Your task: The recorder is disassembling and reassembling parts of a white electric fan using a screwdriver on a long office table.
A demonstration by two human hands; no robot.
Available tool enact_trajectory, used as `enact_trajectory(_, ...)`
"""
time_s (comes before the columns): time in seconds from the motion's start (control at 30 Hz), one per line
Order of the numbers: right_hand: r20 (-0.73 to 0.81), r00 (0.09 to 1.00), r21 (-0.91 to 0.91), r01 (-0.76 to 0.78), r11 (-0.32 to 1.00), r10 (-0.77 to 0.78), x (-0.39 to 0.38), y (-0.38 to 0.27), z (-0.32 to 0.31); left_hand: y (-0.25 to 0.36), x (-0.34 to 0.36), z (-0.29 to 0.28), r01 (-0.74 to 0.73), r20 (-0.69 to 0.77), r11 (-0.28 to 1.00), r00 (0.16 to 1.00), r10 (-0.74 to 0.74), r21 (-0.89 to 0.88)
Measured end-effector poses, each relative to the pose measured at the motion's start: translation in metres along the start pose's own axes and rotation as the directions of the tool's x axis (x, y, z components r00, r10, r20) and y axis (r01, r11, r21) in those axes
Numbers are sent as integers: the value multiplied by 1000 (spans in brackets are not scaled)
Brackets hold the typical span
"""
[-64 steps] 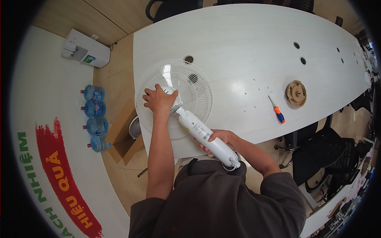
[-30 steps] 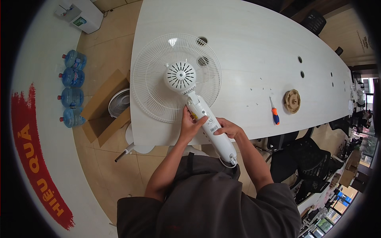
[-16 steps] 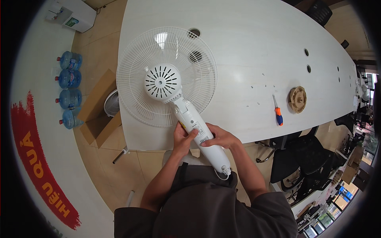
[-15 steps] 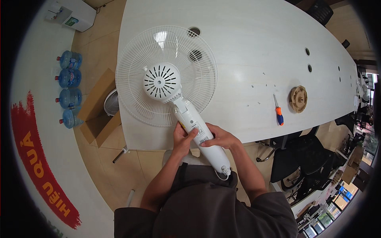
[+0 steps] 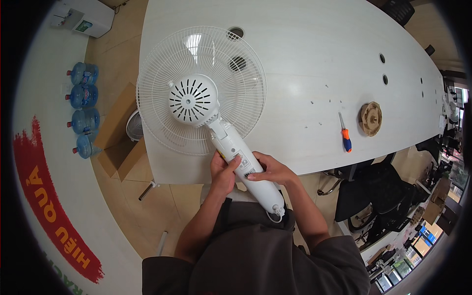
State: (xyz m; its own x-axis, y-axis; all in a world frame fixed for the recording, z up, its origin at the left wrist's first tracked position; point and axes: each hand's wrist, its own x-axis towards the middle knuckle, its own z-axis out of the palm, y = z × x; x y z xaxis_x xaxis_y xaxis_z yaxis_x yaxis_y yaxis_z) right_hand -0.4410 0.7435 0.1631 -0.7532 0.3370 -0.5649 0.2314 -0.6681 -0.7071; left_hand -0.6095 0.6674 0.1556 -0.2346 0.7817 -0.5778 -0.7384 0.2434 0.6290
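A white fan head (image 5: 193,101), with its round wire cage (image 5: 248,105) and slotted motor housing, lies face down on the white table (image 5: 314,44). Its long white body (image 5: 263,191) slants down toward me past the table's near edge, a cable at its lower end. My left hand (image 5: 222,173) is closed on the body's left side, thumb on top. My right hand (image 5: 270,168) grips the same body from the right, a little lower, thumb across a label. An orange-and-blue screwdriver (image 5: 345,140), a brown moulded cardboard piece (image 5: 370,119) and several small screws (image 5: 312,102) lie to the right.
At left are several blue water jugs (image 5: 83,96) by the wall, a white dispenser (image 5: 86,19) and an open cardboard box (image 5: 115,152) holding a round piece. Black chairs (image 5: 364,189) stand at the table's lower right. A metal pole (image 5: 145,191) shows under the near-left corner.
My left hand has come down from the motor housing onto the body, beside my right hand. Over the last second the fan and both hands shifted slightly left in view.
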Motion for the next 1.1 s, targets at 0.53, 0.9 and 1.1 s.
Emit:
enact_trajectory(0.53,-114,992,-154,31,988,-49,-41,13,14,4,4,6,26,-4,998,1000,-26,-60)
enact_trajectory(0.9,-261,964,-107,21,994,-49,-41,15,32,-20,0,-2,239,198,946,960,-197,-219)
enact_trajectory(1.1,-335,942,-155,-58,986,3,-45,7,39,-19,-1,3,200,268,959,953,-142,-202)
